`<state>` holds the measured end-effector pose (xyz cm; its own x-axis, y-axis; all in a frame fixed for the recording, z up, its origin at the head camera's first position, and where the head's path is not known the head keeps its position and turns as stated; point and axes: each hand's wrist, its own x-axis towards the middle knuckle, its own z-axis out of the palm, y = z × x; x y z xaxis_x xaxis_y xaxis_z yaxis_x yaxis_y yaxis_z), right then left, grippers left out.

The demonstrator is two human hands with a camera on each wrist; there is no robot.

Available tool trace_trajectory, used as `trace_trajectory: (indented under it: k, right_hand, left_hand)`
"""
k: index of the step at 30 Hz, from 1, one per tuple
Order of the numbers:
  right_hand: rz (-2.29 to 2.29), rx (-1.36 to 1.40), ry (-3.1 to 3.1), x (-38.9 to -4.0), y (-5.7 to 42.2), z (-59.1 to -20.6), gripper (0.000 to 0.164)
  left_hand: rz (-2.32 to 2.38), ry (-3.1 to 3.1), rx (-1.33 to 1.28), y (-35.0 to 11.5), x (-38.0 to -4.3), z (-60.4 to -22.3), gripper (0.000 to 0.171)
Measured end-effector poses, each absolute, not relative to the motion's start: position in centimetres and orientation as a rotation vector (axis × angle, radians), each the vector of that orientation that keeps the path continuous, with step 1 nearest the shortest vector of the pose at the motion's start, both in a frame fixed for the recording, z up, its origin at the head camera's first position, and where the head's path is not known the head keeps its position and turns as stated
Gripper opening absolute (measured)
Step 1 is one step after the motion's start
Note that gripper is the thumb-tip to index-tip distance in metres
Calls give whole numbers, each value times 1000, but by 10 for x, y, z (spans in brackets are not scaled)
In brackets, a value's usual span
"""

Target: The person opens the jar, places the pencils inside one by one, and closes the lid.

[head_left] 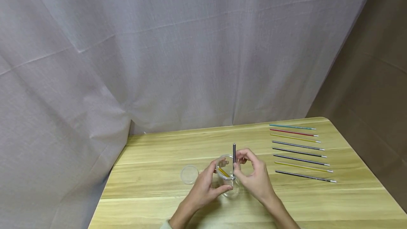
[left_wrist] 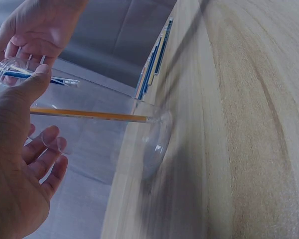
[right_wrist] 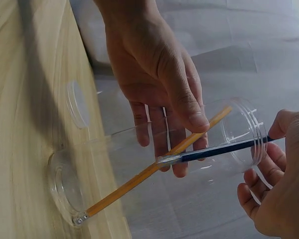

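My left hand (head_left: 205, 190) grips a clear plastic jar (head_left: 231, 193) near its rim, thumb on one side and fingers on the other. The jar stands on the table, tilted somewhat in the head view. Inside leans a yellow pencil (right_wrist: 119, 193), its eraser end down at the jar's base. With thumb and fingers, my right hand (head_left: 255, 176) pinches a dark pencil (head_left: 234, 153) at the mouth. Its silver eraser end hangs inside the jar, well above the base, and crosses the yellow pencil in the right wrist view.
A round clear lid (head_left: 189, 174) lies on the wooden table (head_left: 146, 186), left of the jar. Several pencils lie in a spaced row at the right, among them a teal pencil (head_left: 292, 127) and a red pencil (head_left: 294, 132). A grey curtain (head_left: 190, 63) hangs behind the table.
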<state>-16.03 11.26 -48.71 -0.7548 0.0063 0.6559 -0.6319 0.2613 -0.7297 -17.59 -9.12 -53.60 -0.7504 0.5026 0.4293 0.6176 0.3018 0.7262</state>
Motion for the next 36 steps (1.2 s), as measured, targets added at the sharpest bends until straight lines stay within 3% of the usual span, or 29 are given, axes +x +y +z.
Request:
trace_trajectory:
  k: [18, 29, 36]
  right_hand:
    - [1322, 580, -1996, -168, 110, -486, 39]
    - [1241, 633, -2112, -169, 114, -486, 23]
    - [1255, 686, -2053, -169, 120, -489, 27]
  left_hand:
    - [-1432, -2410, -1073, -91, -176, -537, 88]
    - [-1430, -2397, -1081, -91, -177, -538, 90]
    - [-1443, -2401, -1087, -91, -177, -537, 89]
